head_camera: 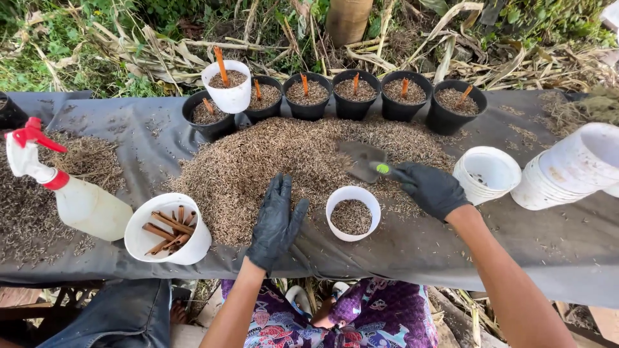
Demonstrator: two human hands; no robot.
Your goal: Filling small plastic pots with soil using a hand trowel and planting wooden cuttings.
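Both my hands wear black gloves. My right hand [433,189] grips a small garden trowel [362,160] with a green handle, its blade resting on a large heap of brown husks [258,167]. My left hand [277,222] lies flat and open on the near edge of the heap. Between my hands stands a small white pot [353,212], partly filled with husks. Along the back runs a row of black pots [354,96] filled with husks, each with an orange-brown stick cutting; one white pot [227,86] stands among them.
A white pot of brown stick cuttings [167,230] sits at the front left, beside a white spray bottle with a red trigger [64,190]. Stacks of empty white pots [548,171] lie at right. Grey sheeting [451,245] covers the table. Dry leaves and grass lie behind.
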